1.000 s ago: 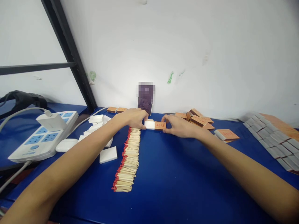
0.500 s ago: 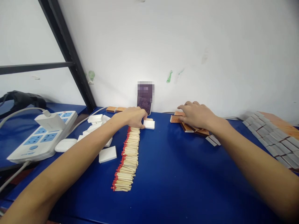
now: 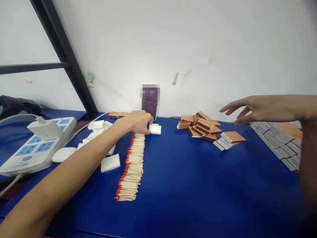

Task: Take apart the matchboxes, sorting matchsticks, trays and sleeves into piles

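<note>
My left hand [image 3: 141, 121] reaches to the far end of a long row of matches [image 3: 132, 165]. Its thumb and fingers are closed on the left end of a small white matchbox tray [image 3: 155, 129], which rests on the table by the wall. My right hand [image 3: 244, 108] is raised in the air with its fingers stretched out, holding nothing. Left of it and lower lies a loose pile of orange-brown matchboxes [image 3: 204, 124]. Below it, another matchbox [image 3: 233, 137] lies on grey-white pieces.
White trays [image 3: 110, 163] lie in a heap left of the matches, beside a power strip [image 3: 42, 145] and a rounded white case [image 3: 63, 154]. A dark-screened device [image 3: 150, 102] leans on the wall. Grey-sided boxes [image 3: 277, 140] form a block at right on the blue table [image 3: 188, 185].
My right hand has lifted off the matchbox pile and moved right, uncovering it. My left hand stays at the white tray. The view has shifted slightly.
</note>
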Demonstrator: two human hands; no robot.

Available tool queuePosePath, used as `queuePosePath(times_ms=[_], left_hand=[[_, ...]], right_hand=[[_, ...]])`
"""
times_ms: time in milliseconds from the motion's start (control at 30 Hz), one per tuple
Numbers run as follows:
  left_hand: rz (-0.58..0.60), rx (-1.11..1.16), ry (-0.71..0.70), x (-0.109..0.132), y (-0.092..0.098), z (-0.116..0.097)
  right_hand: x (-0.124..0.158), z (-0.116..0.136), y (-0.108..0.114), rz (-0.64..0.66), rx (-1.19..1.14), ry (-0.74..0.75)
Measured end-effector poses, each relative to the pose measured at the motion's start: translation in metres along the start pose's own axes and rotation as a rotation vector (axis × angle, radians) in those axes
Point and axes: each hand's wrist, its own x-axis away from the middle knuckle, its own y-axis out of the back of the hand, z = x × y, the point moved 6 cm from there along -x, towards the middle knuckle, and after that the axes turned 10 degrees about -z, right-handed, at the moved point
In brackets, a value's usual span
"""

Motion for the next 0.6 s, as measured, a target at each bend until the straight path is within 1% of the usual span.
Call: queuePosePath(times_ms=[100,200,267,367,467,600], left_hand=[[-0.007,-0.003,-0.005,0.000,0.002,0.001],[-0.007,-0.002,-0.005,0.000,0.003,0.002],[-0.006,-0.001,-0.007,0.000,0.003,0.002],[-0.011,0.001,-0.007,0.000,0.004,0.002],[-0.020,-0.002,-0.011,0.000,0.005,0.002],[-0.017,-0.012,-0.012,0.000,0.003,0.002]], right_hand=[[0.007,-0.010,0.004,-0.065,-0.047,0.052],[0.017,-0.008,0.000,-0.144,-0.120,0.068],[0.025,-0.008,-0.009,-0.155,-0.141,0.067],[0.036,-0.016,-0.027,-0.112,-0.098,0.064],[0.042,-0.025,-0.044,-0.089,-0.015,0.121],[0.044,-0.025,-0.060,-0.118,-0.007,0.146]])
